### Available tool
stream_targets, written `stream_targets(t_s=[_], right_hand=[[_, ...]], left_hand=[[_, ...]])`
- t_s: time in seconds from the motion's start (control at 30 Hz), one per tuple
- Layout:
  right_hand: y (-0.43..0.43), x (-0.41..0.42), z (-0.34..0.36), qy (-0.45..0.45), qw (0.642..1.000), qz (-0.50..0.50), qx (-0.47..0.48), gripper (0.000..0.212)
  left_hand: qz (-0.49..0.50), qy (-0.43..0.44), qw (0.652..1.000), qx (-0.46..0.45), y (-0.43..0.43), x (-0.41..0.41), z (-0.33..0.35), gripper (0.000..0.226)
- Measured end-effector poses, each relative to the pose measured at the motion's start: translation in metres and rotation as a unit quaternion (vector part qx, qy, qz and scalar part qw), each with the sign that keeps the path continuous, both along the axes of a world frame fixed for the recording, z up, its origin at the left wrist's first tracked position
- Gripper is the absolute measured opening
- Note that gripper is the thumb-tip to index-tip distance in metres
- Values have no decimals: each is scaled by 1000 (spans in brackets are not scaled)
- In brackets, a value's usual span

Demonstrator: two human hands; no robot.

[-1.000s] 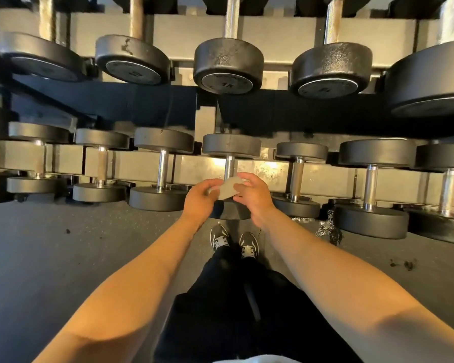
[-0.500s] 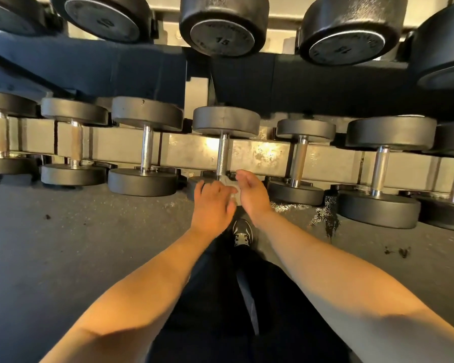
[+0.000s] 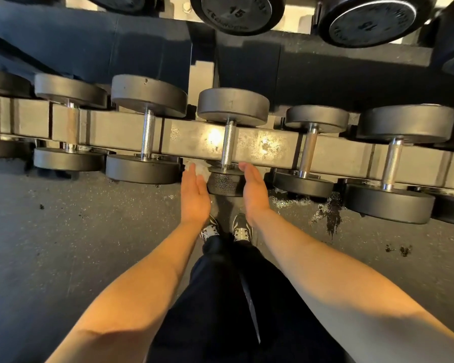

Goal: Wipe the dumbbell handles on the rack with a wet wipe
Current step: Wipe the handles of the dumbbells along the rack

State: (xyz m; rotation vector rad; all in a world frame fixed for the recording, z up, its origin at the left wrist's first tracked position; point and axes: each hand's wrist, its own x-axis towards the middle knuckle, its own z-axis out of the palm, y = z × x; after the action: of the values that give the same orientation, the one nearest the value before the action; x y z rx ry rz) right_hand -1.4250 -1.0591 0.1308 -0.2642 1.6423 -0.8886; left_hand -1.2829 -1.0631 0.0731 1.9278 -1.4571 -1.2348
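Hands flank the knurled steel dumbbell handle point(image 3: 228, 142) at the grey rack rail's point(image 3: 194, 138) front edge: left hand point(image 3: 194, 195), fingers straight, carries the crumpled white wet wipe point(image 3: 198, 167); right hand point(image 3: 253, 191) open, empty. Next: wrap wipe round handle.

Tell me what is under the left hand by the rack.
A crumpled white wet wipe shows beyond the left hand, beside the round dark grey dumbbell head. The hand covers the rest of the wipe, so whether the fingers pinch it cannot be seen. Grey rubber floor lies below.
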Motion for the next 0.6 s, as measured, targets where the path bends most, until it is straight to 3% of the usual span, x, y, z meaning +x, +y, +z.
stream_targets(t_s=[0.1,0.2,0.37,0.53,0.6], right_hand=[[1,-4,-2,-28,998,-54,2,39],[1,-14,-4,-75,990,-116,12,49],[12,-17,-13,-133,971,-198,16,52],[23,-11,-16,-100,976,-193,-2,50],[22,-3,-10,-54,985,-166,-4,46]], left_hand=[[-167,-87,976,-105,12,-12,7,51],[-257,-203,934,-146,19,-29,14,53],[-417,-364,811,-187,15,-66,19,64],[-491,-395,746,-215,11,-52,12,68],[-480,-356,763,-246,10,-36,10,67]])
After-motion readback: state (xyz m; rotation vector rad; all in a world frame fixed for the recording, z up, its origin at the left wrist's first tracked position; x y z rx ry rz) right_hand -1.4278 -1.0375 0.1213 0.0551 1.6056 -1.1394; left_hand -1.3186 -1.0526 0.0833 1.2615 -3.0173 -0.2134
